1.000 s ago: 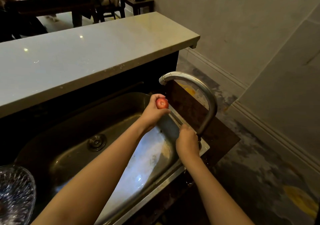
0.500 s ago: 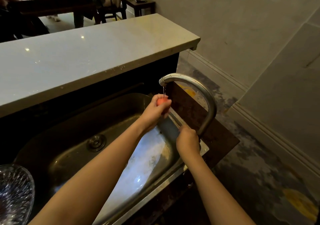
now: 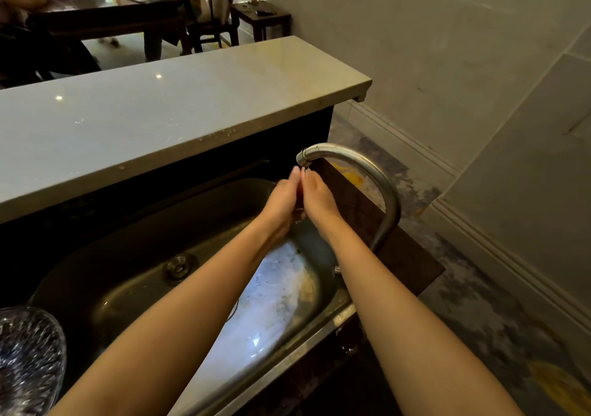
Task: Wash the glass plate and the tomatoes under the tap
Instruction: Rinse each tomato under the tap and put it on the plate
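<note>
Both my hands meet palm to palm right under the spout of the curved metal tap (image 3: 358,163), over the right end of the steel sink (image 3: 121,287). My left hand (image 3: 281,201) and my right hand (image 3: 319,199) are pressed around the tomato, which is hidden between them. A little water drips below the hands. The textured glass plate (image 3: 28,361) stands at the sink's left edge, at the bottom left of the view, partly cut off.
A pale stone counter (image 3: 160,112) runs above and behind the sink. The sink drain (image 3: 179,268) lies left of my forearms. A grey wall and stained floor are on the right. People sit at a dark table (image 3: 105,16) far behind.
My right hand left the base of the tap and came up against my left hand. The red tomato, seen in my left fingers before, is now covered by both hands.
</note>
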`<act>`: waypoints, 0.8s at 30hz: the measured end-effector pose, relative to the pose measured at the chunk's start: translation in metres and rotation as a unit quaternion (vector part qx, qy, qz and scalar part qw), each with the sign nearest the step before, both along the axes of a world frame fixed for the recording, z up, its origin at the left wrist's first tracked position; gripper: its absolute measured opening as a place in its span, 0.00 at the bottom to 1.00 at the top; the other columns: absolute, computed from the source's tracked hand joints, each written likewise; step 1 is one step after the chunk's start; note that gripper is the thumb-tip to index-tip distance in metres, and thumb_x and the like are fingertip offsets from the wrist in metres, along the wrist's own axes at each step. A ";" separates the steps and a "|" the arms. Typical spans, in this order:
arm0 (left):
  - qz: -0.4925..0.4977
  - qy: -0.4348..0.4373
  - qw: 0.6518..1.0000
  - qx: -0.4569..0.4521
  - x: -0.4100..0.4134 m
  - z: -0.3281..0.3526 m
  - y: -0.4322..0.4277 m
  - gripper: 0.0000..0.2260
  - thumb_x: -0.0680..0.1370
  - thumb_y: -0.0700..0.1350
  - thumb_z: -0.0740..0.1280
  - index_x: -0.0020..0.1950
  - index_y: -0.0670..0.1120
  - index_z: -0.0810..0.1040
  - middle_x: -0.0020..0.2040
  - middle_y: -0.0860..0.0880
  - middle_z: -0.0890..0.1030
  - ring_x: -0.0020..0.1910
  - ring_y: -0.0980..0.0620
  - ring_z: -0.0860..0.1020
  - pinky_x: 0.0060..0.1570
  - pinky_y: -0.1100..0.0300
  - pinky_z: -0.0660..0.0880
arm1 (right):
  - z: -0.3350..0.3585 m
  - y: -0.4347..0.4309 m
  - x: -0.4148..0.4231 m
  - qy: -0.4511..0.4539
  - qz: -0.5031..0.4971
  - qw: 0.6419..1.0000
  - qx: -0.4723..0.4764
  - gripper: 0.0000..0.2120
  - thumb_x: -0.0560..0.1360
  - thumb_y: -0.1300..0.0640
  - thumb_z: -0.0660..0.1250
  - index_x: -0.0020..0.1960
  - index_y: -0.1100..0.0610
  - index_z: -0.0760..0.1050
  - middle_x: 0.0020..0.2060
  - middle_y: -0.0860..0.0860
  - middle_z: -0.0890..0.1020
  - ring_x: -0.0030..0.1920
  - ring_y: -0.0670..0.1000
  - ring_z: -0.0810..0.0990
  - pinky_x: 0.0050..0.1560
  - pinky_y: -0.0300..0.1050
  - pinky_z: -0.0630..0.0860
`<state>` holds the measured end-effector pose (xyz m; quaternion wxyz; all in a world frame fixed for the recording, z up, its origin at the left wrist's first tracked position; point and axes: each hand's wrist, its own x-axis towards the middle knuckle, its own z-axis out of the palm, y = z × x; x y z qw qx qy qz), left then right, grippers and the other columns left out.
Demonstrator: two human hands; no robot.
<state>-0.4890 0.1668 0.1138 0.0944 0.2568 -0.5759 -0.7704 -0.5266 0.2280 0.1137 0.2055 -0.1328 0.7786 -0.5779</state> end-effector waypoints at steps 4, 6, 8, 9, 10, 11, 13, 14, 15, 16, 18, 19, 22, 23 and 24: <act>0.066 -0.051 0.996 -0.015 -0.006 0.001 -0.006 0.21 0.80 0.55 0.53 0.48 0.43 0.80 0.43 0.44 0.81 0.47 0.47 0.79 0.50 0.52 0.75 | -0.009 -0.006 0.009 0.036 0.029 0.999 0.006 0.18 0.80 0.45 0.52 0.60 0.56 0.69 0.55 0.57 0.78 0.56 0.56 0.77 0.56 0.52 0.74; 0.047 -0.073 0.995 -0.037 -0.010 0.002 -0.001 0.22 0.80 0.55 0.54 0.59 0.39 0.76 0.51 0.40 0.81 0.52 0.45 0.79 0.51 0.53 0.75 | -0.008 -0.007 0.003 0.005 -0.037 0.999 0.004 0.19 0.80 0.46 0.53 0.59 0.57 0.73 0.54 0.57 0.79 0.55 0.57 0.77 0.56 0.51 0.73; 0.030 -0.079 0.995 -0.053 -0.012 0.000 0.010 0.24 0.80 0.55 0.55 0.66 0.37 0.69 0.57 0.38 0.78 0.57 0.44 0.78 0.50 0.55 0.76 | -0.004 -0.007 -0.009 -0.046 -0.106 0.993 -0.020 0.19 0.80 0.51 0.53 0.57 0.62 0.76 0.54 0.61 0.80 0.57 0.59 0.77 0.60 0.53 0.72; 0.025 -0.074 0.996 -0.053 -0.012 0.001 0.015 0.24 0.80 0.55 0.54 0.67 0.37 0.67 0.58 0.38 0.78 0.57 0.44 0.77 0.49 0.55 0.76 | -0.003 -0.007 -0.013 -0.051 -0.113 0.992 -0.025 0.20 0.80 0.52 0.52 0.57 0.63 0.77 0.55 0.62 0.80 0.57 0.60 0.77 0.62 0.55 0.71; 0.029 -0.066 0.996 -0.050 -0.012 0.003 0.018 0.23 0.81 0.54 0.54 0.66 0.38 0.68 0.56 0.39 0.78 0.57 0.45 0.77 0.49 0.55 0.76 | -0.002 -0.007 -0.013 -0.036 -0.103 0.994 -0.021 0.20 0.80 0.52 0.51 0.58 0.64 0.76 0.55 0.63 0.80 0.58 0.61 0.77 0.62 0.56 0.71; 0.040 -0.055 0.997 -0.048 -0.013 0.005 0.017 0.20 0.81 0.53 0.53 0.62 0.40 0.70 0.52 0.42 0.79 0.54 0.46 0.77 0.48 0.56 0.75 | -0.003 -0.005 -0.010 -0.007 -0.083 0.996 -0.020 0.20 0.81 0.51 0.51 0.59 0.62 0.75 0.56 0.62 0.79 0.58 0.59 0.77 0.61 0.54 0.72; 0.057 -0.032 0.997 -0.032 -0.015 0.006 0.009 0.16 0.81 0.51 0.52 0.49 0.44 0.76 0.41 0.46 0.78 0.46 0.49 0.77 0.42 0.57 0.73 | -0.006 0.000 -0.002 0.058 -0.020 0.998 -0.030 0.18 0.81 0.49 0.51 0.61 0.57 0.72 0.56 0.58 0.78 0.57 0.55 0.77 0.56 0.49 0.73; 0.056 -0.028 0.998 -0.016 -0.013 0.007 0.004 0.16 0.81 0.51 0.52 0.44 0.46 0.76 0.38 0.47 0.78 0.42 0.49 0.77 0.39 0.58 0.73 | -0.008 0.002 0.000 0.073 0.010 0.997 -0.035 0.17 0.80 0.48 0.51 0.62 0.55 0.70 0.57 0.56 0.77 0.57 0.54 0.77 0.56 0.48 0.73; 0.047 -0.028 0.998 -0.007 -0.012 0.007 0.001 0.16 0.81 0.51 0.52 0.42 0.47 0.76 0.37 0.47 0.77 0.39 0.50 0.76 0.37 0.58 0.71 | -0.010 0.004 0.000 0.073 0.026 0.996 -0.040 0.16 0.80 0.48 0.52 0.61 0.55 0.70 0.57 0.56 0.77 0.57 0.54 0.76 0.56 0.49 0.74; 0.032 -0.033 0.999 -0.016 -0.012 0.007 0.001 0.17 0.81 0.52 0.52 0.41 0.47 0.76 0.36 0.47 0.76 0.37 0.51 0.75 0.36 0.58 0.70 | -0.011 0.004 -0.002 0.057 0.020 0.997 -0.042 0.15 0.80 0.48 0.52 0.59 0.55 0.70 0.56 0.56 0.77 0.56 0.55 0.77 0.56 0.51 0.75; -0.006 -0.052 0.997 -0.058 -0.010 0.007 0.008 0.17 0.81 0.54 0.52 0.47 0.46 0.76 0.39 0.45 0.78 0.38 0.50 0.76 0.38 0.57 0.72 | -0.007 0.002 -0.010 -0.004 -0.042 0.997 -0.057 0.13 0.80 0.50 0.53 0.54 0.55 0.72 0.54 0.58 0.78 0.55 0.57 0.77 0.58 0.55 0.74; -0.010 -0.055 0.997 -0.056 -0.012 0.008 0.013 0.17 0.81 0.54 0.53 0.53 0.44 0.75 0.45 0.43 0.80 0.44 0.48 0.78 0.44 0.54 0.75 | -0.006 0.001 -0.014 -0.032 -0.071 0.995 -0.066 0.13 0.80 0.51 0.53 0.54 0.57 0.73 0.53 0.59 0.79 0.55 0.58 0.77 0.60 0.57 0.73; 0.015 -0.053 0.998 -0.005 -0.014 0.012 0.013 0.20 0.81 0.52 0.55 0.65 0.39 0.69 0.57 0.39 0.78 0.57 0.44 0.77 0.58 0.49 0.74 | -0.005 0.000 -0.012 -0.006 -0.054 0.997 -0.051 0.15 0.81 0.51 0.51 0.56 0.57 0.72 0.50 0.54 0.77 0.53 0.54 0.76 0.58 0.53 0.72; 0.020 -0.048 0.999 0.002 -0.014 0.012 0.009 0.19 0.81 0.51 0.54 0.63 0.39 0.70 0.54 0.39 0.78 0.55 0.44 0.77 0.57 0.50 0.74 | -0.006 0.000 -0.008 0.030 -0.024 0.999 -0.036 0.15 0.81 0.50 0.50 0.57 0.57 0.71 0.50 0.53 0.76 0.53 0.54 0.76 0.55 0.51 0.72; 0.023 -0.039 0.999 0.016 -0.013 0.010 0.003 0.18 0.82 0.51 0.53 0.59 0.39 0.73 0.51 0.40 0.78 0.53 0.45 0.77 0.56 0.50 0.74 | -0.008 0.000 -0.004 0.064 0.009 0.998 -0.021 0.15 0.81 0.49 0.50 0.58 0.57 0.70 0.52 0.54 0.76 0.54 0.54 0.76 0.53 0.50 0.72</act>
